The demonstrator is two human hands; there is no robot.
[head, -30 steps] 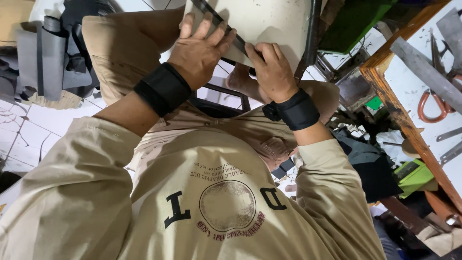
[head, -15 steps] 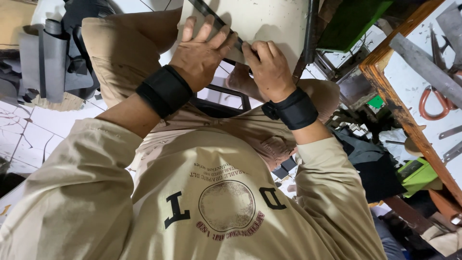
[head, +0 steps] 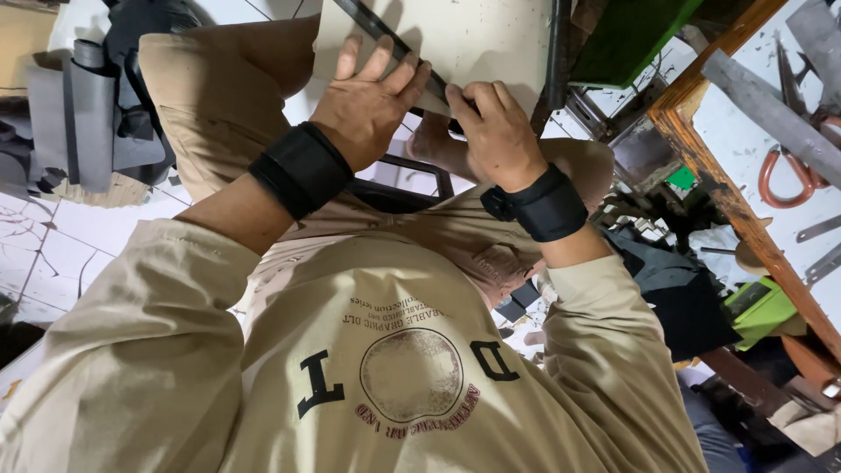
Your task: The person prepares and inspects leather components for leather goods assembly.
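**Hands press ruler on pale sheet**

Hands sit close together at twelve o'clock. The left hand [head: 372, 101] lies flat, fingers spread, pinning a dark ruler [head: 385, 39] against a pale sheet [head: 477, 39]. The right hand [head: 495, 131] is curled shut at the ruler's lower end; what it grips is hidden. Both wrists carry black wristbands [head: 302, 166]. Red scissors [head: 784, 171] lie on the bench [head: 701, 149] at three o'clock. Grey rolls [head: 83, 114] stand at nine o'clock.
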